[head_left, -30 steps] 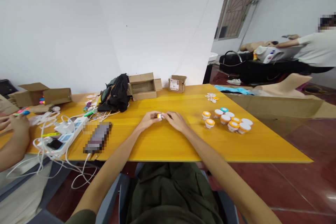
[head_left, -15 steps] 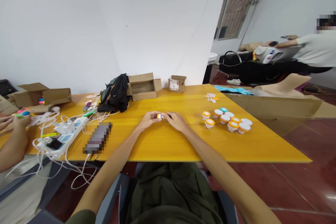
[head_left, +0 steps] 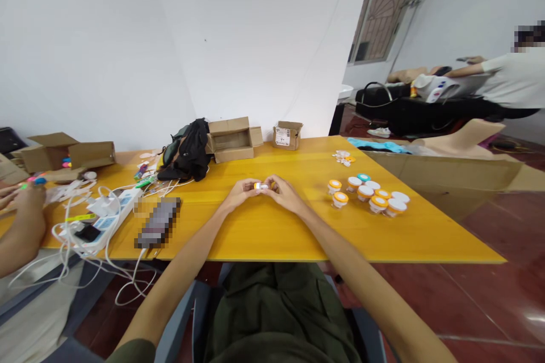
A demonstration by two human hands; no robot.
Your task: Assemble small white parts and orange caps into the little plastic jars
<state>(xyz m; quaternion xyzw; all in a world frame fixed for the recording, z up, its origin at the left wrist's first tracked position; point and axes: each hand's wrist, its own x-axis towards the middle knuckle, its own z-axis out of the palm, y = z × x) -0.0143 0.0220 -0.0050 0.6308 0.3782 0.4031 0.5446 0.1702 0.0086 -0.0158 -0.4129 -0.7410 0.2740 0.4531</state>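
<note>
My left hand (head_left: 240,193) pinches a small clear jar with an orange-and-white lid (head_left: 260,186) by its lid end, a little above the table. The fingers of my right hand (head_left: 284,194) are closed on the clear end of the same jar, which lies sideways between both hands. To the right stands a group of similar jars (head_left: 365,193), their lids orange, white and teal. Behind them is a small pile of clear and orange pieces (head_left: 344,157), too small to make out.
A phone (head_left: 158,222) and a power strip (head_left: 113,221) with tangled white cables lie left on the yellow table (head_left: 272,232). Behind are a dark bag (head_left: 189,153) and cardboard boxes (head_left: 232,144). Another person's hand (head_left: 29,195) handles small coloured things at far left.
My right fingers have shifted slightly up and right, and more of the jar shows between my hands. At far left the other person's hand has moved a little.
</note>
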